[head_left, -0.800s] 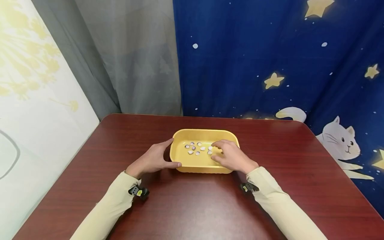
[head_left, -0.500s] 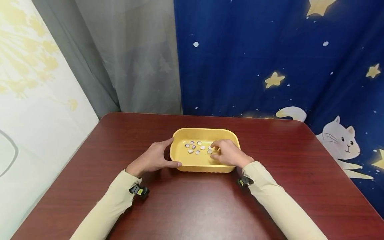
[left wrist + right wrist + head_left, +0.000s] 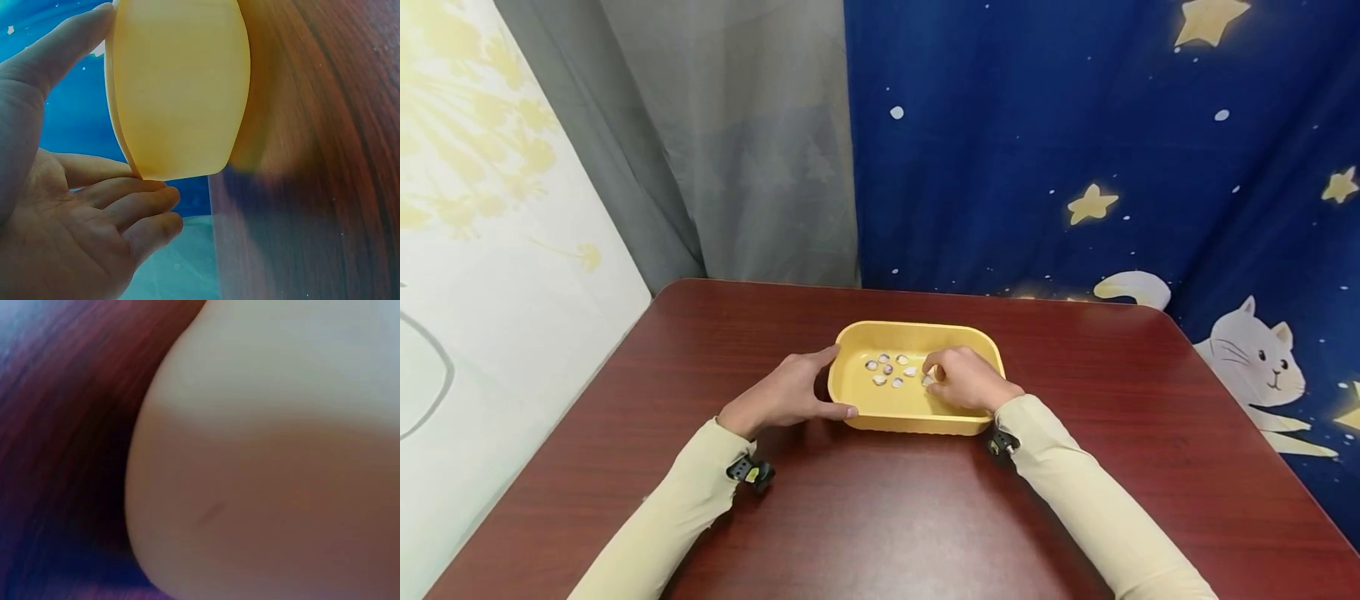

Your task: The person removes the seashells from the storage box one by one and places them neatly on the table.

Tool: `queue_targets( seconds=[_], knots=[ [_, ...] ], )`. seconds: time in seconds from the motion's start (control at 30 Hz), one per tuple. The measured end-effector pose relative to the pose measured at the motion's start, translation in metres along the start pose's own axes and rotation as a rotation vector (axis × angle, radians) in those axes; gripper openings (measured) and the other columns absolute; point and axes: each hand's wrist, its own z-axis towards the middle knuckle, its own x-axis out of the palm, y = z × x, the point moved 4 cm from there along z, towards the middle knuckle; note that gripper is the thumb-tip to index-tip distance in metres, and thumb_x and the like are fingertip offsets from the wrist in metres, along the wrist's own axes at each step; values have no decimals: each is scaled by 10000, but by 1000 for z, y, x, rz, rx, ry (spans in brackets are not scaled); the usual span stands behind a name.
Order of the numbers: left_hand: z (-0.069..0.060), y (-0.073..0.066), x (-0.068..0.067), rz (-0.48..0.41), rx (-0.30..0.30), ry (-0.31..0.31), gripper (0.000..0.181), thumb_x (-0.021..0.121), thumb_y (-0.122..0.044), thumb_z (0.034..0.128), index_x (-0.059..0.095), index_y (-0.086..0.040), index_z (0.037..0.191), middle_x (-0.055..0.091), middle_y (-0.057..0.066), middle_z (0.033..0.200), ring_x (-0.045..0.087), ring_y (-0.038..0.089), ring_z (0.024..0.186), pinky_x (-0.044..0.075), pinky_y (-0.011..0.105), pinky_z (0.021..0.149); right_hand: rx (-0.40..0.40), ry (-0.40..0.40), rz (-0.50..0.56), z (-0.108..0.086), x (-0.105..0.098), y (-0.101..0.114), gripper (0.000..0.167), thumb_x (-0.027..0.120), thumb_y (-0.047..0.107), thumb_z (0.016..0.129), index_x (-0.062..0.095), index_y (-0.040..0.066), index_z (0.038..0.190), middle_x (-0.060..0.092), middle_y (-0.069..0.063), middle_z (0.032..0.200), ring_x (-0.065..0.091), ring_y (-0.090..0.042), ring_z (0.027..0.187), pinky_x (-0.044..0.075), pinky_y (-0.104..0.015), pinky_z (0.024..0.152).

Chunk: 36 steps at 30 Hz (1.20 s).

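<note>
A yellow tub with rounded corners stands on the table, holding several small pale seashells with dark patches, spread over its floor. My left hand grips the tub's left end, thumb on the front rim and fingers at the back left corner. The left wrist view shows that thumb and index finger against the yellow tub wall. Inside the right part of the tub is my right hand, fingers bent, thumb and index finger apart around a shell. The right wrist view shows mostly the blurred tub wall.
The dark red wooden table reaches out around the tub. Behind it hang a grey curtain and a blue star-patterned curtain. A white patterned panel borders the table on the left.
My right hand has moved slightly left and deeper among the shells, its finger and thumb drawing a little closer; one shell is now covered. The left hand keeps its hold on the tub.
</note>
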Motion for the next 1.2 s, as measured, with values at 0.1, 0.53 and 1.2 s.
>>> queue_targets(
  seconds=[0.1, 0.53, 1.2],
  knots=[
    [1, 1, 0, 9, 5, 3, 1130, 802, -602, 759, 283, -18, 1576, 428, 131, 1584, 470, 247, 1425, 425, 476, 1147, -5, -5, 0, 2, 1, -1, 180, 739, 123, 840, 772, 121, 1016, 652, 12, 769, 561, -125, 727, 463, -266, 669],
    [0, 1, -1, 21, -4, 0, 1142, 801, -613, 753, 277, -23, 1579, 415, 124, 1594, 465, 241, 1429, 422, 472, 1151, -44, -19, -6, 7, 4, 1, 143, 755, 72, 821, 792, 147, 937, 662, 41, 738, 550, -97, 690, 444, -230, 633],
    [0, 0, 1, 40, -14, 3, 1146, 781, -637, 761, 270, -22, 1581, 415, 127, 1594, 466, 249, 1430, 423, 470, 1150, -54, -65, 13, -1, -5, 8, 181, 732, 49, 799, 822, 129, 934, 744, 17, 794, 597, -90, 708, 490, -241, 656]
  ],
)
